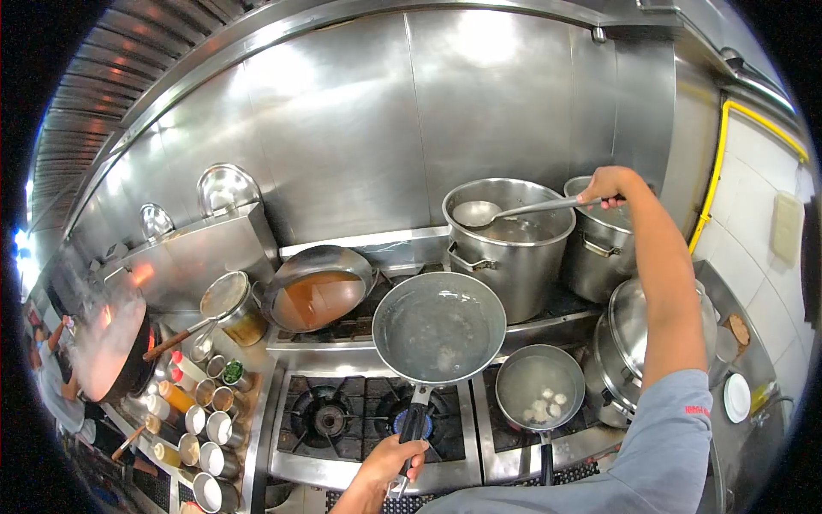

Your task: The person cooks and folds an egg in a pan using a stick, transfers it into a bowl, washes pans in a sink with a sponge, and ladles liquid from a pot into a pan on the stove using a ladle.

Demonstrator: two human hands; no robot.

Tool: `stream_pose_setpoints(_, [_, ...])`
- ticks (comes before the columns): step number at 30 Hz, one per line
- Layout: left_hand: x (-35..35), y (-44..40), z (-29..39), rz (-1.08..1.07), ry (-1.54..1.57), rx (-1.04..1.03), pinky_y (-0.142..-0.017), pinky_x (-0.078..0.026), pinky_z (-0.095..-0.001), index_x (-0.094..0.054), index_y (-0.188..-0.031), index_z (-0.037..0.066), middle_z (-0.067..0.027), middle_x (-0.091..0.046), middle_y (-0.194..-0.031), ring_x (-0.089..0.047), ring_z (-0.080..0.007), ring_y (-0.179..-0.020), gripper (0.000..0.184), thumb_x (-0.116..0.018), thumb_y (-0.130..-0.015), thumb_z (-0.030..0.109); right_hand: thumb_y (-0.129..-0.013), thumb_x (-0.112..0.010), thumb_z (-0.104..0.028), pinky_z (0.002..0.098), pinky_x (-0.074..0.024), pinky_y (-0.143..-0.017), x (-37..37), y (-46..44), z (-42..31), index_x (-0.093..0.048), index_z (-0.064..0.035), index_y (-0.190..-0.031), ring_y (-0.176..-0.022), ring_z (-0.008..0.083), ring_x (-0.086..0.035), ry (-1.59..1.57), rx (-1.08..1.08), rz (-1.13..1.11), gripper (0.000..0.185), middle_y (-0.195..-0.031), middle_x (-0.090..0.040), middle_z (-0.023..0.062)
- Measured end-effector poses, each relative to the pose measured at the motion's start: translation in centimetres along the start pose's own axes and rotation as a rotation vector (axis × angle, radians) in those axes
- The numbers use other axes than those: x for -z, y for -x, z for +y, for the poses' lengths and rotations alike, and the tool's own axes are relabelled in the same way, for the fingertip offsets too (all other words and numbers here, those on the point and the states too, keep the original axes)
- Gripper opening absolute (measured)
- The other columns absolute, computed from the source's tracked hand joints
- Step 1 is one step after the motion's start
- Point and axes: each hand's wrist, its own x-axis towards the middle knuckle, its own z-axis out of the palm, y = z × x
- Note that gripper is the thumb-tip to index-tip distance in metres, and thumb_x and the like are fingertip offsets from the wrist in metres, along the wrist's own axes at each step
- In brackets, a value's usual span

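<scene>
My left hand (pixel 396 461) is closed around the black handle of a saucepan (pixel 384 301) with clear liquid in it. The pan is over a burner with a blue flame (pixel 408 423). With my right arm stretched forward, my right hand (pixel 610 185) grips the end of a long-handled ladle (pixel 476 213). The ladle's bowl is at the left rim of a tall stockpot (pixel 514 283) that holds liquid. To the right of the left hand, a smaller saucepan (pixel 507 409) contains several pale round pieces in cloudy liquid.
A wok (pixel 321 259) of brown liquid stands at the back left. Seasoning cups and bottles (pixel 195 419) crowd the left counter. Another stockpot (pixel 591 270) and a large lidded pot (pixel 610 377) are on the right. Far left, a person (pixel 53 377) is beside a steaming wok.
</scene>
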Motion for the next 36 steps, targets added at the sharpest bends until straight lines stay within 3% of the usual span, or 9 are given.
stream_pose_setpoints(11, [-0.1, -0.2, 0.5, -0.025, 0.001, -0.003, -0.041, -0.034, -0.0269, -0.043, -0.057, 0.007, -0.0040, -0.044, -0.048, -0.043, -0.0126, -0.040, 0.029, -0.053, -0.084, 0.015, -0.079, -0.065, -0.042, 0.0243, -0.0294, -0.037, 2.0, 10.0, -0.3, -0.068, -0.0093, -0.080, -0.039, 0.0069, -0.038, 0.068, 0.119, 0.099, 0.033, -0.052, -0.049, 0.0004])
stream_pose_setpoints(16, [-0.3, 0.1, 0.5, -0.012, -0.019, -0.002, -0.041, -0.034, -0.0271, -0.043, -0.057, 0.007, -0.0041, -0.045, -0.048, -0.043, -0.0125, -0.040, 0.030, -0.053, -0.084, 0.016, -0.079, -0.065, -0.035, 0.0243, -0.0337, -0.038, -2.1, 11.9, 0.9, -0.069, -0.0113, -0.088, -0.039, 0.0066, -0.042, 0.069, 0.170, 0.051, 0.026, -0.051, -0.051, 0.0011])
stream_pose_setpoints(17, [-0.1, 0.1, 0.3, -0.019, -0.018, -0.016, -0.040, -0.036, -0.0270, -0.044, -0.058, 0.008, -0.0030, -0.045, -0.048, -0.044, -0.0127, -0.039, 0.028, -0.054, -0.083, 0.016, -0.078, -0.065, -0.043, 0.0261, -0.0378, -0.040, -3.3, 11.4, 1.5, -0.070, -0.0130, -0.085, -0.042, 0.0095, -0.047, 0.137, 0.210, 0.037, 0.031, -0.053, -0.055, 0.0016])
stream_pose_setpoints(20, [-0.1, 0.3, -0.1, -0.019, -0.011, -0.013, -0.040, -0.037, -0.0269, -0.045, -0.059, 0.008, -0.0019, -0.045, -0.049, -0.045, -0.0128, -0.039, 0.026, -0.055, -0.082, 0.016, -0.077, -0.065, -0.042, 0.0293, -0.0421, -0.045, -7.9, 11.3, 2.5, -0.070, -0.0136, -0.085, -0.045, 0.0114, -0.051, 0.176, 0.296, 0.047, 0.030, -0.054, -0.056, 0.0029])
stream_pose_setpoints(22, [0.0, 0.2, -0.6, 0.000, -0.032, -0.002, -0.040, -0.036, -0.0267, -0.045, -0.060, 0.008, -0.0019, -0.046, -0.050, -0.045, -0.0127, -0.040, 0.025, -0.055, -0.082, 0.016, -0.073, -0.068, -0.042, 0.0329, -0.0458, -0.055, -10.7, 12.2, 2.5, -0.070, -0.0141, -0.085, -0.052, 0.0181, -0.058, 0.270, 0.346, 0.133, 0.030, -0.058, -0.060, 0.0063])
stream_pose_setpoints(23, [-0.2, 0.4, -0.5, 0.017, -0.022, 0.002, -0.040, -0.036, -0.0266, -0.045, -0.060, 0.008, -0.0021, -0.046, -0.050, -0.045, -0.0125, -0.040, 0.025, -0.055, -0.082, 0.016, -0.071, -0.068, -0.044, 0.0369, -0.0471, -0.062, -12.4, 12.2, 3.3, -0.070, -0.0173, -0.086, -0.063, 0.0248, -0.062, 0.370, 0.467, 0.321, 0.030, -0.064, -0.063, 0.0092])
stream_pose_setpoints(28, [0.0, 0.2, -1.5, 0.002, -0.038, 0.015, -0.039, -0.034, -0.0260, -0.043, -0.057, 0.010, -0.0028, -0.045, -0.047, -0.044, -0.0116, -0.039, 0.030, -0.054, -0.083, 0.019, -0.068, -0.068, -0.044, 0.0402, -0.0473, -0.061, -14.7, 14.6, 3.4, -0.068, -0.0187, -0.087, -0.068, 0.0275, -0.062, 0.604, 0.558, 0.550, 0.032, -0.069, -0.062, 0.0076])
stream_pose_setpoints(31, [0.4, 0.1, -2.3, -0.033, -0.029, 0.031, -0.040, -0.035, -0.0266, -0.045, -0.059, 0.008, -0.0028, -0.045, -0.048, -0.044, -0.0124, -0.039, 0.027, -0.054, -0.083, 0.017, -0.065, -0.069, -0.038, 0.0394, -0.0463, -0.056, -13.3, 14.0, 5.0, -0.065, -0.0167, -0.095, -0.063, 0.0279, -0.059, 0.598, 0.744, 0.912, 0.036, -0.071, -0.057, 0.0067])
stream_pose_setpoints(36, [0.6, -0.2, -3.5, 0.002, -0.052, 0.035, -0.040, -0.035, -0.0265, -0.044, -0.059, 0.008, -0.0032, -0.045, -0.046, -0.044, -0.0124, -0.039, 0.028, -0.054, -0.083, 0.017, -0.070, -0.066, -0.040, 0.0401, -0.0474, -0.058, -9.6, 11.5, 5.7, -0.065, -0.0162, -0.097, -0.069, 0.0268, -0.062, 0.552, 0.569, 1.112, 0.036, -0.076, -0.061, 0.0074])
